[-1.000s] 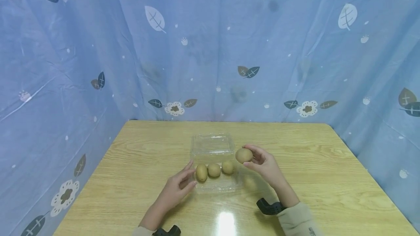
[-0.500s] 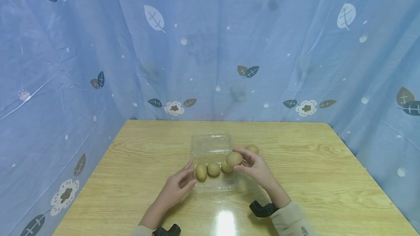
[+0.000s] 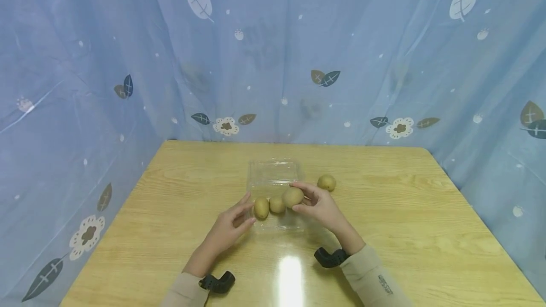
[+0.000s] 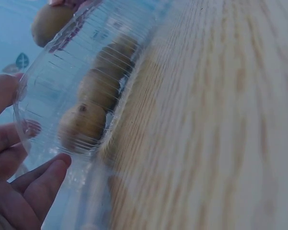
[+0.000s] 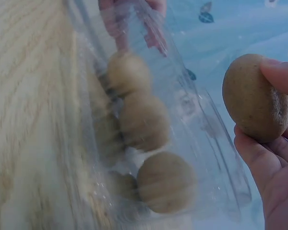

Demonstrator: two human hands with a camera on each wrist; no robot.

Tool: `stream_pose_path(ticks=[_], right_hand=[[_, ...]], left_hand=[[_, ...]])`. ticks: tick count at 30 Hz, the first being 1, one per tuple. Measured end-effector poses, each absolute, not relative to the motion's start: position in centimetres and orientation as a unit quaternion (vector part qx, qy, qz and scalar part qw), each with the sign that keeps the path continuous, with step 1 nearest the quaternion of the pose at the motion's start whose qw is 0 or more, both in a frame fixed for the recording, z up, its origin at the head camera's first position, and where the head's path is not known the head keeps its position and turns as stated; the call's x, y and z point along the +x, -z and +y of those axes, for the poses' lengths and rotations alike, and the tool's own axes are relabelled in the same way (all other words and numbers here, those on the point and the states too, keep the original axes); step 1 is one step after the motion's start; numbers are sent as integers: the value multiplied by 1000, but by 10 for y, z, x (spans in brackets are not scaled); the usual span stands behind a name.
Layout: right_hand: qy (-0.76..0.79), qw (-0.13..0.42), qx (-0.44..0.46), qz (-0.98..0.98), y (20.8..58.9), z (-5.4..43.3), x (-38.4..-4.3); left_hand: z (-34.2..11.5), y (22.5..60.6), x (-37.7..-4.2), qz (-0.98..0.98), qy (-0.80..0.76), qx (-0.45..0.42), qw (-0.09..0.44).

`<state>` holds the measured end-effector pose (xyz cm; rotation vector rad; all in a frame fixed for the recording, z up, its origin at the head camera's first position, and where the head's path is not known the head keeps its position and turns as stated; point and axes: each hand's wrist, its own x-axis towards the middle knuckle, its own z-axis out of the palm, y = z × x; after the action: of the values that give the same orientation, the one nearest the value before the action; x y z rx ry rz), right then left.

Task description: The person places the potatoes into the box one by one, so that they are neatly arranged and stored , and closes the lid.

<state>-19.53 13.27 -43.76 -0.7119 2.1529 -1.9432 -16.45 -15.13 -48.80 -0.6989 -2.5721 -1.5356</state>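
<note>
A clear plastic box [image 3: 279, 223] lies open on the table with its lid [image 3: 273, 170] folded back. Inside it is a row of three kiwis, including a left one [image 3: 261, 208] and a middle one [image 3: 277, 204]. The third kiwi [image 5: 166, 182] shows in the right wrist view; from the head it is hidden. My right hand [image 3: 317, 206] pinches another kiwi [image 3: 293, 197] between thumb and fingers, above the box's right part. My left hand [image 3: 228, 226] rests loosely extended fingers against the box's left end.
Another loose kiwi [image 3: 327, 182] lies on the wooden table [image 3: 384, 212], behind my right hand. A blue patterned curtain [image 3: 273, 60] hangs around the table's back and sides. Each wrist carries a black camera mount.
My right hand has carried its kiwi leftward, from beside the box to above it. The loose kiwi behind that hand has come into sight. My left hand stays by the box.
</note>
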Motion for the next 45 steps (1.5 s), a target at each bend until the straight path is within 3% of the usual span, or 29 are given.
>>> stream_pose_path(ticks=[23,35,45], right_hand=[[543,116,-280,783,443,112,-197],[499,141,-319,793,442,103,-202],[455,141,-352,806,443,99,-204]], left_hand=[[-152,489,-165,-829,517,-212,15],[-144,456,-149,-833,508,-218,5],[-144,457,-150,-827,519,-215,12]])
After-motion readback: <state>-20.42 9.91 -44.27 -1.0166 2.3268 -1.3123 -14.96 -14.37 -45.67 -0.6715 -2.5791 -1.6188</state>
